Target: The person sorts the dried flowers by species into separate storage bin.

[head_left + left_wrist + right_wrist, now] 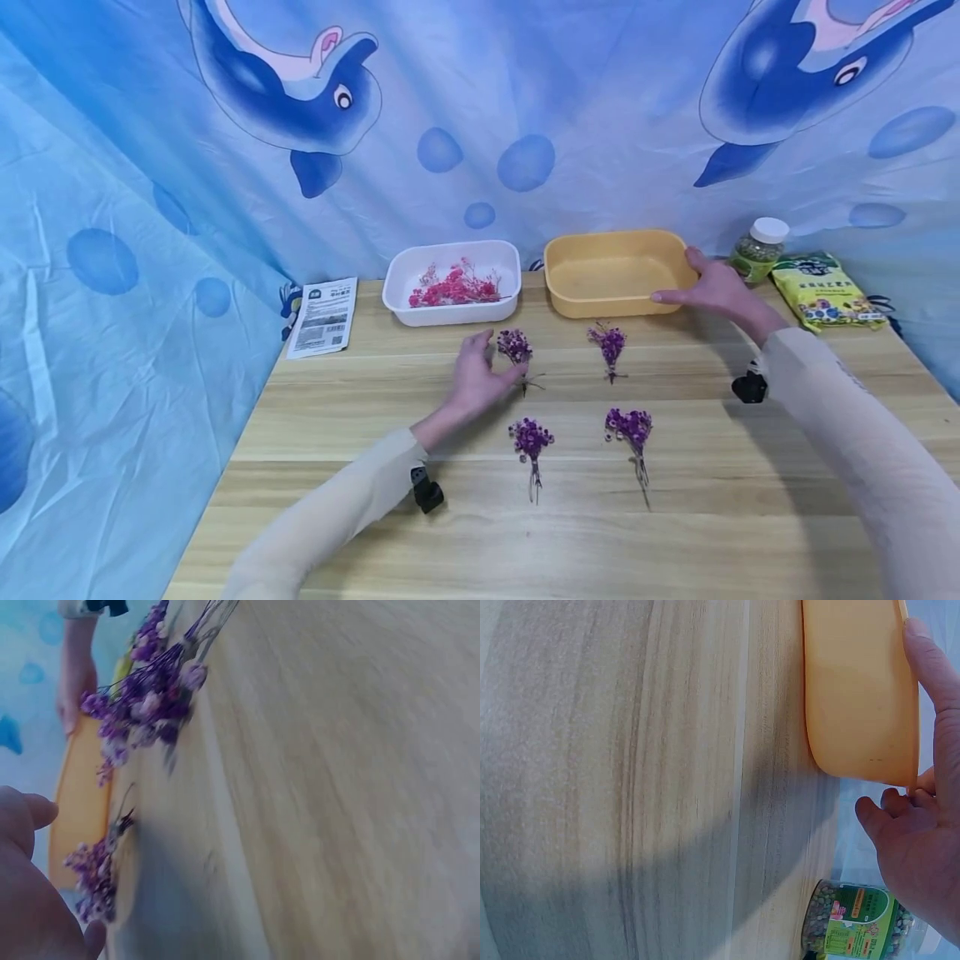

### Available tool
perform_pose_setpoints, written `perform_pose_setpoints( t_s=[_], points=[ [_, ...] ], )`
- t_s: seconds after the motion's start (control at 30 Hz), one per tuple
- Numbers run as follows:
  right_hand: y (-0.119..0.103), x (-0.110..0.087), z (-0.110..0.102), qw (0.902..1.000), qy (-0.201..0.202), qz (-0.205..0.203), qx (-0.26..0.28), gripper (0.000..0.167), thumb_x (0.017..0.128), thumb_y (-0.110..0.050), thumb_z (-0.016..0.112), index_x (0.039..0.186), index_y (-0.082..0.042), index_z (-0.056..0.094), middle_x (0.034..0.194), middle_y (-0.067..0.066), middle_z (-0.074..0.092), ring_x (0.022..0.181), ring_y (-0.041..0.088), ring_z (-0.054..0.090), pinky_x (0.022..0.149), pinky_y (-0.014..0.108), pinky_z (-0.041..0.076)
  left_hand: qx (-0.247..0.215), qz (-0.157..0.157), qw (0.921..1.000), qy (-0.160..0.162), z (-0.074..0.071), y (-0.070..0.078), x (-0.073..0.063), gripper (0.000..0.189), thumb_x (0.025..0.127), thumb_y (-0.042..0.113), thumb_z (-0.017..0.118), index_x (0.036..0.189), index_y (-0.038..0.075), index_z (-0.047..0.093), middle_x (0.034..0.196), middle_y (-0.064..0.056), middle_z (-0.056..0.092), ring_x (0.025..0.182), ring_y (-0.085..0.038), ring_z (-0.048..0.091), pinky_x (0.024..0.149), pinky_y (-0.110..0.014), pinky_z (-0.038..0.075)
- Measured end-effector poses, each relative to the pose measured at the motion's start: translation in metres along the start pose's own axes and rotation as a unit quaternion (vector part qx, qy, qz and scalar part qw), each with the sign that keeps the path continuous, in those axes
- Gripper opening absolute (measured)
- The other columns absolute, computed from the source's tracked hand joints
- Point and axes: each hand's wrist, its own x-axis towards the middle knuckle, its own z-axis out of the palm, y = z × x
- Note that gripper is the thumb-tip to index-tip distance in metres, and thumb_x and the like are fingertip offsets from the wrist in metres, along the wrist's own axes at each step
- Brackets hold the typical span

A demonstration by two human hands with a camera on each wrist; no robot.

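My left hand reaches beside a small bunch of dried purple flowers, its thumb and fingers spread apart around it. In the left wrist view that bunch lies between the thumb and fingers, not visibly pinched. My right hand grips the right end of a yellow plastic basin, thumb over the rim. From the right wrist view, the fingers bend by the basin's end wall. More purple bunches lie on the table: one before the basin, and two nearer, left and right.
A white basin holds pink dried flowers. At the left lies a printed packet. A white-lidded jar and a yellow-green bag are right of the yellow basin. Behind the wooden table hangs a blue dolphin-print curtain.
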Motion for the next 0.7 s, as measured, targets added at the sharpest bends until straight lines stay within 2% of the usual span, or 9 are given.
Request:
perform_pose_setpoints(
  t_s=[0.1, 0.27, 0.43, 0.7],
  points=[
    [0.0, 0.001, 0.0, 1.0, -0.001, 0.003, -0.002, 0.13, 0.079, -0.064, 0.076, 0.153, 0.005, -0.006, 0.159, 0.029, 0.0, 0.144, 0.053, 0.009, 0.115, 0.062, 0.014, 0.006, 0.0, 1.0, 0.006, 0.008, 0.001, 0.002, 0.092, 0.081, 0.028, 0.084, 0.15, -0.006, 0.033, 0.143, -0.025, 0.041, 0.111, -0.035, 0.053, 0.096, -0.044, 0.051],
    [-0.001, 0.002, -0.001, 0.9999, -0.004, 0.007, -0.008, 0.13, 0.079, -0.064, 0.075, 0.154, 0.004, -0.007, 0.159, 0.03, 0.001, 0.143, 0.053, 0.009, 0.115, 0.062, 0.014, 0.029, 0.004, 0.9995, 0.011, 0.019, 0.0, 0.005, 0.099, 0.078, 0.03, 0.087, 0.152, -0.005, 0.031, 0.149, -0.025, 0.034, 0.131, -0.039, 0.043, 0.111, -0.048, 0.037],
    [-0.001, 0.002, -0.002, 0.9998, -0.009, 0.01, -0.017, 0.129, 0.08, -0.064, 0.074, 0.154, 0.003, -0.007, 0.159, 0.029, 0.001, 0.143, 0.053, 0.009, 0.114, 0.063, 0.015, 0.042, -0.002, 0.999, 0.013, 0.026, -0.002, 0.007, 0.104, 0.076, 0.03, 0.088, 0.153, -0.004, 0.028, 0.151, -0.024, 0.032, 0.136, -0.038, 0.037, 0.114, -0.047, 0.032],
    [-0.002, 0.001, -0.002, 0.9998, -0.012, 0.011, -0.014, 0.128, 0.081, -0.064, 0.074, 0.153, 0.004, -0.007, 0.16, 0.026, -0.004, 0.144, 0.051, 0.006, 0.115, 0.061, 0.013, 0.076, 0.006, 0.997, 0.017, 0.035, -0.002, 0.011, 0.104, 0.074, 0.028, 0.09, 0.153, -0.002, 0.03, 0.151, -0.023, 0.033, 0.137, -0.037, 0.035, 0.114, -0.046, 0.032]
  ],
)
